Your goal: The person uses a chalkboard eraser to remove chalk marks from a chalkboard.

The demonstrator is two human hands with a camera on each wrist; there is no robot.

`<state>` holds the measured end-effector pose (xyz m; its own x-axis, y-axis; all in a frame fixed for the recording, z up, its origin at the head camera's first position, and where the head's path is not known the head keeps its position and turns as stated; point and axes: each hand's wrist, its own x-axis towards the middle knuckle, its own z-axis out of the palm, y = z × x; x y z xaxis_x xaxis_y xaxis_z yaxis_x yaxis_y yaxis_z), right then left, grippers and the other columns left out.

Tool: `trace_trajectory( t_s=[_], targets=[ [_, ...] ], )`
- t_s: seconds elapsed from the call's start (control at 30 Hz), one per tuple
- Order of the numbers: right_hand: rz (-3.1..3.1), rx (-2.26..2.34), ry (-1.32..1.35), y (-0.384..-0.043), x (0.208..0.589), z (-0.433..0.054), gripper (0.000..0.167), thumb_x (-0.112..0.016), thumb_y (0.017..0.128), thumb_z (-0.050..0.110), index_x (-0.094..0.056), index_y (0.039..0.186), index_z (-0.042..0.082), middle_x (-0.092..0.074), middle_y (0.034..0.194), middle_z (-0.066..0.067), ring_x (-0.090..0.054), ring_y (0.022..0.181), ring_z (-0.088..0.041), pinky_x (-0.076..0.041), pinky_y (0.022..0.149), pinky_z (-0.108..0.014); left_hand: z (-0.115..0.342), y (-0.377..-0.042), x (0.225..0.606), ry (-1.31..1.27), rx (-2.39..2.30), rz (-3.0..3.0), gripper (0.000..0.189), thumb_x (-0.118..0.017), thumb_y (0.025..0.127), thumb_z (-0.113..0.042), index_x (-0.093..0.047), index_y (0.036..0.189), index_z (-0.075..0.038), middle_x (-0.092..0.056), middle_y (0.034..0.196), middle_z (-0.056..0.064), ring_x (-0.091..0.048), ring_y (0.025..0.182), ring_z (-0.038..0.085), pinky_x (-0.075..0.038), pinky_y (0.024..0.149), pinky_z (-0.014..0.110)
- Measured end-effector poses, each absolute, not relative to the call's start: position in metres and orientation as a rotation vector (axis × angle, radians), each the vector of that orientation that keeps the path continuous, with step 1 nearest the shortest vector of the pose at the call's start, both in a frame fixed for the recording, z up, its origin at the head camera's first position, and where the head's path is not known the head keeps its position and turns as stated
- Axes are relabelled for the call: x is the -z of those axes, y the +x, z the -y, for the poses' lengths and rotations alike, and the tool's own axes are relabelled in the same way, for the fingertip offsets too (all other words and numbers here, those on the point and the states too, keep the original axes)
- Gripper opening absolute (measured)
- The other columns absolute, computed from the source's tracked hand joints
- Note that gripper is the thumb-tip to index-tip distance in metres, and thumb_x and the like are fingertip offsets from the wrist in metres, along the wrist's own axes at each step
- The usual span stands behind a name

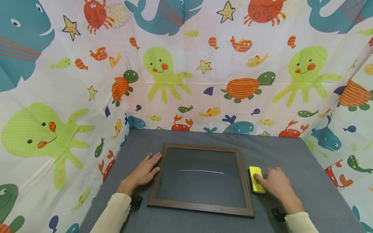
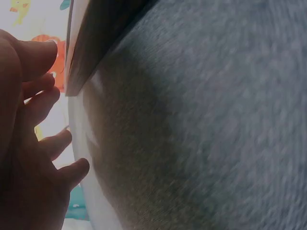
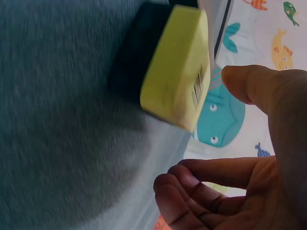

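A wood-framed blackboard (image 1: 201, 178) lies on the table, with one thin white chalk line (image 1: 201, 171) across its middle. At its left side my left hand (image 1: 142, 171) rests with fingers spread, fingertips right at the frame. To the right of the board lies a yellow eraser (image 1: 255, 176) with a dark underside. My right hand (image 1: 276, 182) hovers beside it, the thumb overlapping the eraser in the head view. In the right wrist view the thumb (image 3: 249, 84) and loosely bent fingers stand apart, with nothing between them and the eraser (image 3: 177, 72) just beyond.
A dark grey cloth (image 1: 186, 137) covers the table. Behind it and along both sides hangs a white curtain (image 1: 201, 106) printed with sea animals. Dark wrist camera mounts sit by the left cuff (image 1: 136, 201) and the right cuff (image 1: 278, 214).
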<state>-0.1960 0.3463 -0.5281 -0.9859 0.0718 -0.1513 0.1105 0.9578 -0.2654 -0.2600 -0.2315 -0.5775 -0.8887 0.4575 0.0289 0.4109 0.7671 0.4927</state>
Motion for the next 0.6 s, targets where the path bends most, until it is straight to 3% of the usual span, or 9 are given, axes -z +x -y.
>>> trace_trajectory(
  t_s=[0.33,0.6],
  targets=[
    [-2.936,0.464,0.205,-0.197,0.542,-0.331,0.091,-0.069,0.097,0.065,-0.062,0.125,-0.021,-0.061,0.103,-0.029,-0.057,0.094,-0.040,-0.053,0.079,-0.057,0.228,-0.261,0.587,0.705,-0.765,-2.830,0.066,-0.058,0.114,-0.018,-0.031,0.174,-0.009,-0.026,0.183,0.009,-0.015,0.168,0.050,-0.017,0.129,0.077],
    [-2.921,0.466,0.252,-0.198,0.549,-0.325,0.085,-0.070,0.097,0.063,-0.064,0.119,-0.019,-0.058,0.098,-0.025,-0.056,0.090,-0.038,-0.052,0.076,-0.052,0.228,-0.260,0.587,0.693,-0.739,-2.832,0.066,-0.056,0.115,-0.019,-0.030,0.174,-0.009,-0.023,0.183,0.008,-0.015,0.168,0.050,-0.014,0.130,0.077]
  ],
)
